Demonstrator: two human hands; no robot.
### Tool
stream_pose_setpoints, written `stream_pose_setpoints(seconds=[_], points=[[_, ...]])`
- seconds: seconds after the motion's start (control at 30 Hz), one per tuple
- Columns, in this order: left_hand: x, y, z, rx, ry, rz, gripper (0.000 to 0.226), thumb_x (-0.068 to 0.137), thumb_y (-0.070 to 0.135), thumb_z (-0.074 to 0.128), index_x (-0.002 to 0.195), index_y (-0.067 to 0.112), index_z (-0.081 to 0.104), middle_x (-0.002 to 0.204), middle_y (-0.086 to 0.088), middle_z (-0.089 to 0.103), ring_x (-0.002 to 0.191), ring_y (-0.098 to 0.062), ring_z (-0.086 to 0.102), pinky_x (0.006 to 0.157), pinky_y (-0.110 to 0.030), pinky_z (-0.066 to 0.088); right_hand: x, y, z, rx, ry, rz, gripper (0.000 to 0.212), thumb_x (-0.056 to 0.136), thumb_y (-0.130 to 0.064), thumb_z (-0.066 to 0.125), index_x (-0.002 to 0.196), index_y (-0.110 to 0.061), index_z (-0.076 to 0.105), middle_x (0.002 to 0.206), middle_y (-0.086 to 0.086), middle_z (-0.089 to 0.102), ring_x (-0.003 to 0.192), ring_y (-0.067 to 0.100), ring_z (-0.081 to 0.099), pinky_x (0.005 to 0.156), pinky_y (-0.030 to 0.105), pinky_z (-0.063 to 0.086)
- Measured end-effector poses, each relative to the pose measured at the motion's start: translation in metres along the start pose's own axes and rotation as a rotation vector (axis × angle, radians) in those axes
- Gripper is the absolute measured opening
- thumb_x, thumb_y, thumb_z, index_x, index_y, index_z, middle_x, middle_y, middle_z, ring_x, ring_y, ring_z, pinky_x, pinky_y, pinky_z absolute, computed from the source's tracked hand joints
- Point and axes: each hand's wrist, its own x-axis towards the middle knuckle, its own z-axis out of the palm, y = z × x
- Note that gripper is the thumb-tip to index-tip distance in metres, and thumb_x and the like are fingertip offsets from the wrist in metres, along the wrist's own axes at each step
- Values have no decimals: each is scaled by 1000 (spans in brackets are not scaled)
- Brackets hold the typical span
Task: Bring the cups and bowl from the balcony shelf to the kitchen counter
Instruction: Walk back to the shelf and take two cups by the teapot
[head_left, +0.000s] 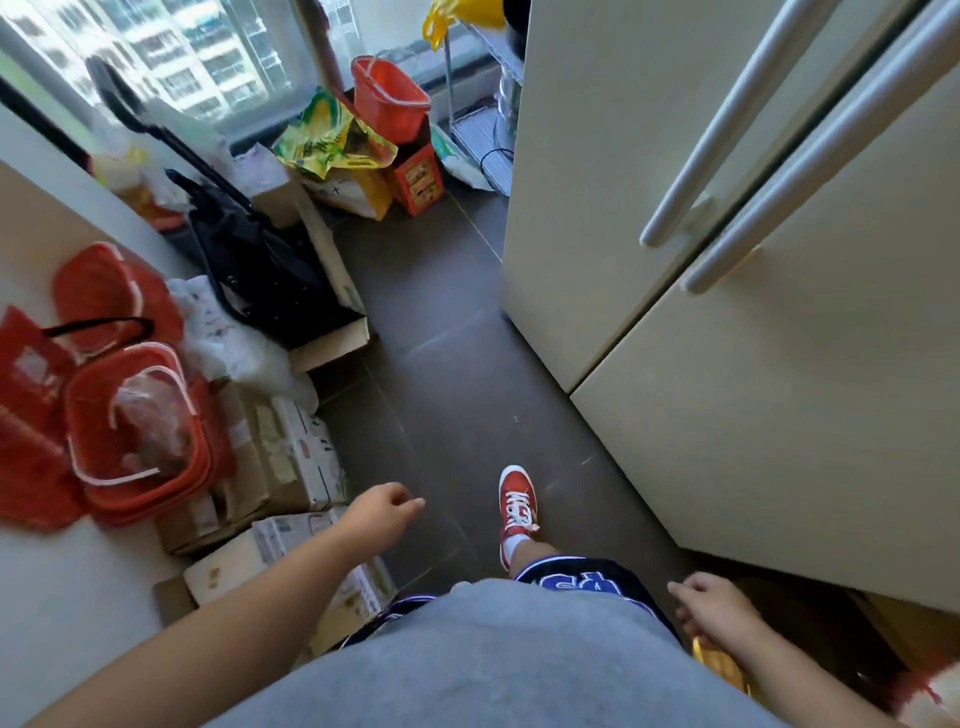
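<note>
No cup or bowl shows in the head view. My left hand (382, 512) hangs low over the dark tiled floor, fingers loosely curled, with nothing in it. My right hand (714, 605) swings by my hip at the lower right, fingers loose and empty. A metal wire shelf (491, 124) stands at the far end of the passage, mostly hidden behind the fridge; a shiny metal pot sits on it.
A tall cream fridge (675, 260) fills the right side. Cardboard boxes (291, 467), red baskets (140, 431), a black bag and a red bucket (389, 98) crowd the left wall and far end. A narrow strip of floor (447, 338) runs ahead; my red shoe (517, 506) steps on it.
</note>
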Motion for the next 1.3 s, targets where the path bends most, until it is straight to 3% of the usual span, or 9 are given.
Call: stream_pose_setpoints(seconds=[0.33, 0.43, 0.6, 0.73, 0.83, 0.9, 1.0, 1.17, 1.3], points=[[30, -4, -80, -246, 123, -261, 18, 95, 26, 58, 79, 16, 61, 73, -5, 64, 63, -18, 60, 60, -29, 47, 79, -275, -31, -186, -128, -277, 28, 90, -15, 61, 65, -10, 50, 49, 7, 54, 35, 18, 46, 38, 16, 30], [39, -19, -100, -273, 139, -342, 23, 95, 30, 58, 89, 10, 65, 80, -14, 70, 63, -21, 62, 58, -28, 48, 89, -358, -13, -217, -165, -365, 29, 90, -18, 61, 63, -13, 51, 49, 4, 56, 35, 16, 47, 38, 13, 30], [82, -42, -155, -239, 111, -376, 23, 92, 34, 60, 87, 13, 67, 85, -6, 73, 80, -21, 68, 63, -29, 47, 91, -477, 15, -197, -188, -430, 29, 90, -17, 61, 62, -13, 53, 57, 10, 59, 43, 19, 48, 43, 23, 35], [133, -40, -227, -187, 96, -357, 24, 90, 33, 63, 81, 11, 65, 80, -5, 70, 81, -25, 67, 64, -29, 46, 84, -536, 16, -154, -146, -406, 29, 91, -13, 61, 64, -10, 53, 61, 11, 58, 45, 18, 48, 31, 12, 32], [169, -10, -289, -137, 71, -287, 21, 90, 37, 62, 86, 17, 66, 84, -5, 72, 78, -20, 69, 69, -33, 55, 77, -562, 7, -113, -143, -362, 28, 92, -11, 60, 65, -9, 52, 60, 13, 56, 44, 17, 44, 32, 13, 31], [192, 23, -329, -67, 76, -210, 20, 91, 39, 60, 88, 20, 64, 82, 1, 69, 74, -15, 67, 59, -27, 51, 70, -576, -3, -71, -131, -342, 28, 93, -8, 60, 66, -7, 52, 60, 13, 55, 43, 17, 43, 31, 13, 31], [223, 86, -376, -3, 92, -81, 20, 93, 42, 57, 95, 24, 65, 88, 4, 67, 80, -10, 63, 62, -25, 46, 55, -596, -19, -3, -102, -356, 28, 92, -6, 60, 64, -6, 52, 57, 12, 55, 41, 16, 43, 34, 12, 31], [266, 204, -425, -107, 119, 166, 17, 93, 36, 59, 91, 22, 68, 86, 4, 69, 82, -13, 64, 72, -30, 52, 40, -650, -45, 127, -58, -512, 29, 89, -1, 61, 62, -11, 59, 54, 5, 61, 44, 14, 49, 37, 15, 37], [283, 294, -447, -120, 135, 339, 13, 92, 39, 59, 94, 29, 66, 85, 8, 69, 80, -7, 64, 66, -21, 48, 29, -710, -67, 154, -98, -649, 28, 88, -13, 63, 64, -27, 65, 63, 8, 69, 54, 8, 59, 52, 21, 44]])
